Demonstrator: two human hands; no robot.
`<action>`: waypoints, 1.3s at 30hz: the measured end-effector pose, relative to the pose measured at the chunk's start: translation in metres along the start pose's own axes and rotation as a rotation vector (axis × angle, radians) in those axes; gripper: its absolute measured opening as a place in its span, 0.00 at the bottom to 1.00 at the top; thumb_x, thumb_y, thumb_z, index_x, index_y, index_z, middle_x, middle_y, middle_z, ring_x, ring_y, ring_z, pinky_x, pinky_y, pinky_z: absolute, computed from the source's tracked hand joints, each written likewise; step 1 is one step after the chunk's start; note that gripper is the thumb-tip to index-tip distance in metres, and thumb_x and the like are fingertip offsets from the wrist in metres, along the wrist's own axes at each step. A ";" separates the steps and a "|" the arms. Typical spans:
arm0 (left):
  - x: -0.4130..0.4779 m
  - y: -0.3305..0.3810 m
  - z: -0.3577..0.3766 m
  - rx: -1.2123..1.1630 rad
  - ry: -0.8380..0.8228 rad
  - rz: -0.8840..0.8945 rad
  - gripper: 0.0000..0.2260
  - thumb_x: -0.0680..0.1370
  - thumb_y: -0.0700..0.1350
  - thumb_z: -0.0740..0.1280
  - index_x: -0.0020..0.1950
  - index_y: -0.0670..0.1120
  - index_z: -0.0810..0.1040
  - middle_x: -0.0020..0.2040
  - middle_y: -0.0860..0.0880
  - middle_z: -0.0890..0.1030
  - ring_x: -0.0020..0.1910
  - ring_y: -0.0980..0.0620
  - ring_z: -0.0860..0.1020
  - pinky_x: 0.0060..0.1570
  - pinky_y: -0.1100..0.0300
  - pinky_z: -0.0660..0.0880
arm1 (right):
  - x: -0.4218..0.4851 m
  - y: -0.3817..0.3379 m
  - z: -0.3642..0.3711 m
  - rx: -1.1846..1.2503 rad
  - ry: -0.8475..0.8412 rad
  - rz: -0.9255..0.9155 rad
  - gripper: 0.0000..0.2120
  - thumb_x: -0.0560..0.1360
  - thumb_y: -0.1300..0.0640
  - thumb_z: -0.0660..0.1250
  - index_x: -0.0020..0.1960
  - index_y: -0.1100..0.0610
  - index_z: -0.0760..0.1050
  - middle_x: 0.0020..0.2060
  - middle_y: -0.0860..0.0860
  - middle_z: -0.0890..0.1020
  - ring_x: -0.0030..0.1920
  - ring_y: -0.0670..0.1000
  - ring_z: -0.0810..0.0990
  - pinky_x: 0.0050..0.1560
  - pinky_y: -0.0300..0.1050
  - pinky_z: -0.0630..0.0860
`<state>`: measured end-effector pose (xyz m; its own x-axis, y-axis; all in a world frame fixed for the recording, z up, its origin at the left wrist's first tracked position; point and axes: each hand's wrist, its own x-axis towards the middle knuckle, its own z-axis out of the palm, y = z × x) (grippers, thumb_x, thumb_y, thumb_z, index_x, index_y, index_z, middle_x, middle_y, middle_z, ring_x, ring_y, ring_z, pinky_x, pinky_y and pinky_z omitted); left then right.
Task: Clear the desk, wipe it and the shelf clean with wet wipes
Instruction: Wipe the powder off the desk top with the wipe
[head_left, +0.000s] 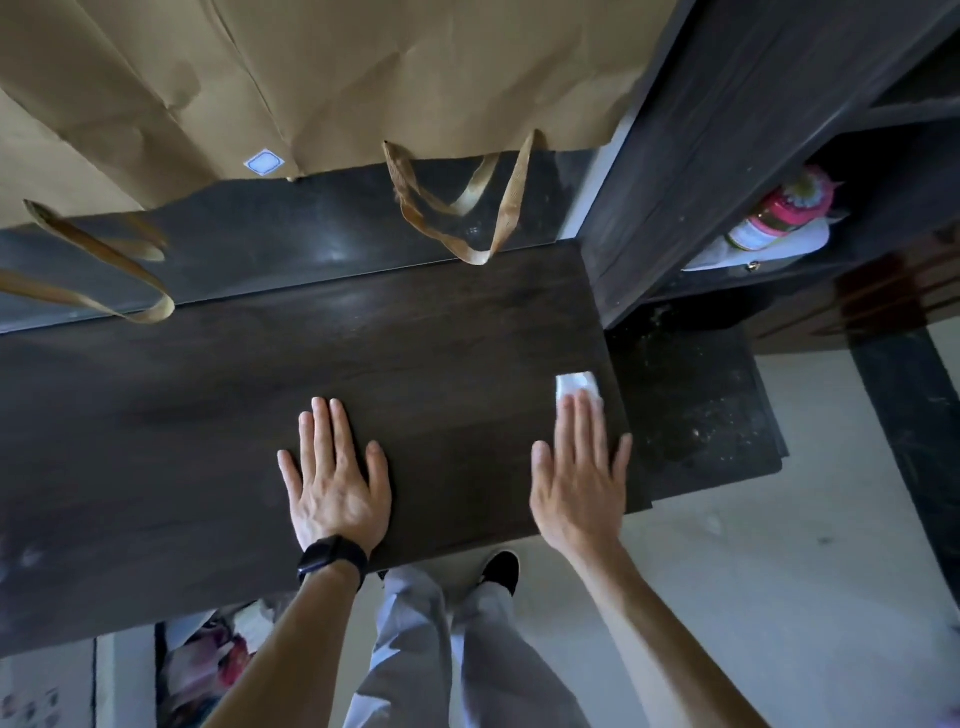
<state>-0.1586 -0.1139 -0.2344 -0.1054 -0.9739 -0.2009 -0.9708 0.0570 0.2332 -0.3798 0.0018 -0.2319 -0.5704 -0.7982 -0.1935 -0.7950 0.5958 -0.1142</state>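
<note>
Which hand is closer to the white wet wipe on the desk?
Right. The right hand lies flat with its fingers pressing on the wet wipe near the desk's right edge; the left hand rests flat on bare desk, apart to the left.

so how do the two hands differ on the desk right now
The left hand lies bare on the desk, while the right hand presses a white wet wipe under its fingertips. The left wrist wears a black watch; the right wrist is bare. The left hand sits mid-desk, the right by the desk's right edge. Both lie flat, palm down, fingers extended.
</note>
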 end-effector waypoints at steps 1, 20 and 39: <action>0.000 0.001 0.000 -0.001 0.003 -0.002 0.31 0.80 0.58 0.45 0.82 0.48 0.48 0.81 0.52 0.46 0.80 0.52 0.44 0.78 0.44 0.45 | -0.011 0.015 0.000 0.016 0.015 0.110 0.31 0.83 0.41 0.39 0.81 0.55 0.43 0.81 0.52 0.46 0.81 0.51 0.43 0.78 0.63 0.51; -0.002 0.002 -0.003 -0.025 0.035 -0.001 0.30 0.80 0.57 0.47 0.81 0.48 0.51 0.82 0.51 0.49 0.80 0.52 0.47 0.77 0.45 0.45 | 0.060 0.002 -0.021 0.163 0.083 0.305 0.34 0.81 0.38 0.47 0.79 0.59 0.52 0.71 0.60 0.70 0.65 0.60 0.74 0.60 0.56 0.74; 0.001 0.002 0.000 0.008 0.034 -0.023 0.31 0.80 0.57 0.49 0.82 0.49 0.50 0.82 0.52 0.48 0.80 0.52 0.45 0.78 0.46 0.44 | 0.175 -0.056 -0.034 -0.017 0.174 0.037 0.40 0.80 0.38 0.46 0.78 0.70 0.52 0.78 0.62 0.58 0.76 0.59 0.60 0.74 0.52 0.62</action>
<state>-0.1606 -0.1143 -0.2345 -0.0760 -0.9818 -0.1738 -0.9746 0.0363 0.2210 -0.4423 -0.1745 -0.2264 -0.6251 -0.7801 -0.0260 -0.7754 0.6245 -0.0938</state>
